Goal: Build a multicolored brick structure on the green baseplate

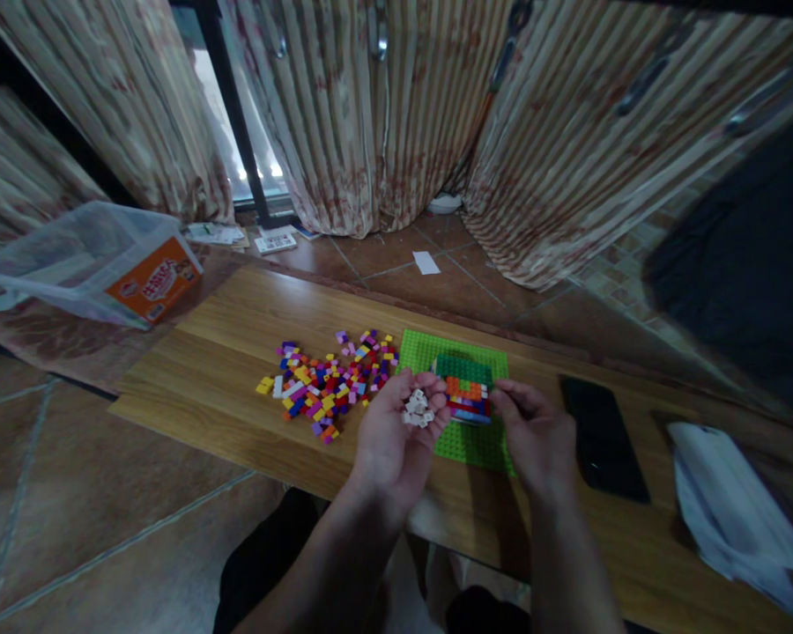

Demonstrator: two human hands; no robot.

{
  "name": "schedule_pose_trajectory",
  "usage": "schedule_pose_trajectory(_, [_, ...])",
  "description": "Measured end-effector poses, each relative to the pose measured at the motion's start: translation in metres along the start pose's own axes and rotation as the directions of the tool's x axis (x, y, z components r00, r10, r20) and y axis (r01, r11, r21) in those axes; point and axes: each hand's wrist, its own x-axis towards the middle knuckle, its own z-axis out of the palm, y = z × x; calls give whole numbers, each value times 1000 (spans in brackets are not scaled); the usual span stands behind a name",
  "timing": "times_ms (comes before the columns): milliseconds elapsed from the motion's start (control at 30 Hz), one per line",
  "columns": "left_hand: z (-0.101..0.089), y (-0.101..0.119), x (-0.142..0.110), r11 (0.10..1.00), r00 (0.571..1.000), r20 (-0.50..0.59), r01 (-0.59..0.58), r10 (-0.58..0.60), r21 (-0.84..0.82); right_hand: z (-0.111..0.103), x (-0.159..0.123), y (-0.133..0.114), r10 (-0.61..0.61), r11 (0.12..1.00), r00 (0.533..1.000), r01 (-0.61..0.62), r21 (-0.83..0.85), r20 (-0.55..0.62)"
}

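Observation:
My left hand [396, 431] is cupped palm up, with a small heap of white toy bricks [418, 409] lying in it. Just beyond it, a block-built model [466, 387] in green, orange, red and blue rises from a light green studded baseplate [463, 449]. At the model's right edge, the thumb and forefinger of my right hand [538, 431] are pinched together. Whatever is between those fingertips is too small to make out. Left of the baseplate, loose multicoloured toy bricks [330, 387] are spread over the wooden table [225, 352].
A black phone-like slab [604, 440] lies right of my right hand, and a white plastic package [733, 502] sits farther right. A clear plastic bin [85, 255] with an orange label stands at the left. Striped curtains [370, 114] hang behind the table.

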Motion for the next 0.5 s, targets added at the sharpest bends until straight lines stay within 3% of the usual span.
schedule_pose_trajectory(167, [-1, 0, 0, 1000, 1000, 1, 0, 0, -5, 6, 1, 3, 6, 997, 1000, -6, 80, -7])
schedule_pose_trajectory(500, [-1, 5, -2, 1000, 1000, -15, 14, -13, 11, 11, 5, 3, 131, 982, 991, -124, 140, -40])
